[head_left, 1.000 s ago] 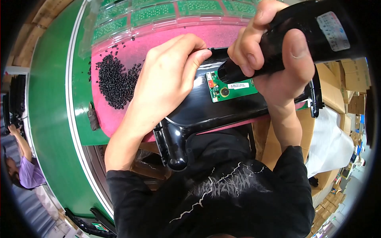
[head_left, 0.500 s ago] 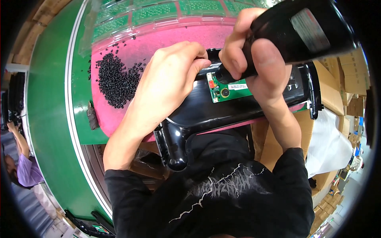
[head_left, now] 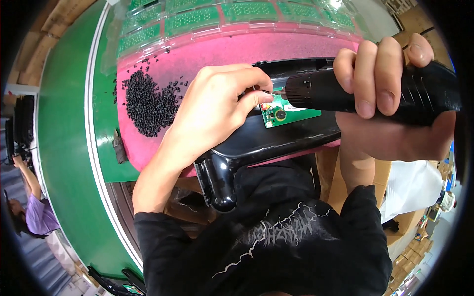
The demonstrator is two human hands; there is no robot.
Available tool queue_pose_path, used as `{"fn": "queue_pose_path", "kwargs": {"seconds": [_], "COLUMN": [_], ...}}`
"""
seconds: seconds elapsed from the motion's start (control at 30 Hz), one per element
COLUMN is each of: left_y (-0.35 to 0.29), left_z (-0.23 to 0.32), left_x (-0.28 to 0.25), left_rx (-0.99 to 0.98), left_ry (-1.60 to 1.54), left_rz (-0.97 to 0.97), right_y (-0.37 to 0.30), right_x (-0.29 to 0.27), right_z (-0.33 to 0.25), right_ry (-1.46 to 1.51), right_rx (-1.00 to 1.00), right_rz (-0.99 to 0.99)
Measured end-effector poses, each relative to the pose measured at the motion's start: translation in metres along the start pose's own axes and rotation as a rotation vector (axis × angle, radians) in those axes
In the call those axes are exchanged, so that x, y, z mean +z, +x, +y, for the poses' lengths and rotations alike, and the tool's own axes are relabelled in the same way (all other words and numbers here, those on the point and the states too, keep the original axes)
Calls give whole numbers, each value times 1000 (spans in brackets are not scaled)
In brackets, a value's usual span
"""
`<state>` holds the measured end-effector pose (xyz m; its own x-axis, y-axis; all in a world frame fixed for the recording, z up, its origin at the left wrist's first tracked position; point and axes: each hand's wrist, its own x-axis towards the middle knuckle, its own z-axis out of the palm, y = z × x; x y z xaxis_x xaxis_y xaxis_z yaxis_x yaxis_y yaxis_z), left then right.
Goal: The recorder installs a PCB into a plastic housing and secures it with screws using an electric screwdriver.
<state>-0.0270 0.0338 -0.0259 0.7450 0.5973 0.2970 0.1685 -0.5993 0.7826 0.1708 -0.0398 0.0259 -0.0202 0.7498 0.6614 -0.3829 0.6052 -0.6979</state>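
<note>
An electric screwdriver (head_left: 318,91), black and thick-bodied, lies nearly level in my right hand (head_left: 380,84), its bit directed left. My left hand (head_left: 210,106) is closed in a pinch at the bit's tip, on a small dark screw (head_left: 267,92) mostly hidden by the fingertips. Just below the bit, a green circuit board (head_left: 296,116) with a round black part sits inside a glossy black plastic housing (head_left: 266,144). The screwdriver and right hand cover the housing's right part. A heap of small black screws (head_left: 150,106) lies left of my left hand.
The housing rests on a pink mat (head_left: 212,52) over a green table (head_left: 64,148). Clear trays of green boards (head_left: 192,20) stand at the far side. A dark stub (head_left: 119,148) lies near the mat's left edge. Cardboard boxes (head_left: 375,177) stand at the right; another person (head_left: 42,214) is far left.
The screwdriver has swung from a raised, tilted pose to nearly level, its bit now meeting my left fingertips. My right hand has moved right and turned with it; the left has barely moved.
</note>
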Motion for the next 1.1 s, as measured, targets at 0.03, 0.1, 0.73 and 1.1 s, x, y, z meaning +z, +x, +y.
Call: {"fn": "queue_pose_path", "kwargs": {"seconds": [0.03, 0.1, 0.73, 1.1], "left_y": [-1, 0, 1, 0], "left_z": [2, 1, 2, 7], "left_x": [-2, -2, 4, 7], "left_rx": [-14, -3, 32, -43], "left_ry": [-35, -78, -184, 117], "left_rz": [17, 13, -83, 33], "right_y": [0, 1, -5, -29], "right_x": [-1, -5, 1, 19], "right_z": [2, 5, 1, 9], "right_ry": [2, 30, -71, -282], "right_rx": [-3, -35, 105, 277], "right_rz": [-2, -99, -249, 139]}}
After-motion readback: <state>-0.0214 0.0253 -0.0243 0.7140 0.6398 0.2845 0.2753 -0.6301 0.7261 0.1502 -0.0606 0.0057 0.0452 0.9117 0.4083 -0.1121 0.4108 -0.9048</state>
